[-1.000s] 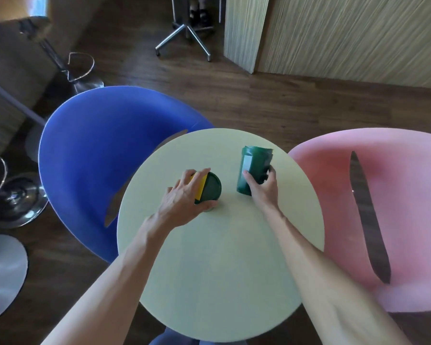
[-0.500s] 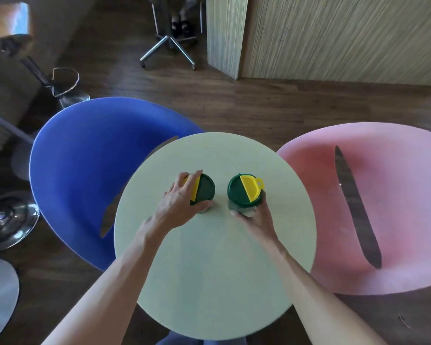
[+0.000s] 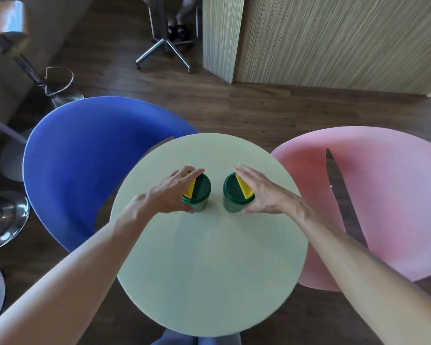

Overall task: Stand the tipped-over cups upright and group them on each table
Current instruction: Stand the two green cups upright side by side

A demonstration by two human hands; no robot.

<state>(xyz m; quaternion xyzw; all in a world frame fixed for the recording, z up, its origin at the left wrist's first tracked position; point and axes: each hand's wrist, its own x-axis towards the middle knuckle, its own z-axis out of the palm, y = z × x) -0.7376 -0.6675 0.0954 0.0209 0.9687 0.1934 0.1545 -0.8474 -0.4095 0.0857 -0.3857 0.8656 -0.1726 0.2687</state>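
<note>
- Head view: two cups stand upright near the middle of the round table (image 3: 209, 270), well clear of its edge, with a gap between them.
- Left cup (image 3: 199, 192): lid up, axis vertical.
- Right cup (image 3: 234, 195): the same.
- Left hand (image 3: 169, 192) and right hand (image 3: 264, 195) cup the outer sides, fingers spread; firm grip cannot be told.
- A blue chair (image 3: 85, 170) and a pink chair (image 3: 383, 195) flank the table.

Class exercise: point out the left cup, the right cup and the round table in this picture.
left cup (image 3: 201, 189): head view, on the green part of its lid.
right cup (image 3: 231, 189): head view, on the green part of its lid.
round table (image 3: 209, 270): head view, on its bare top near the person.
</note>
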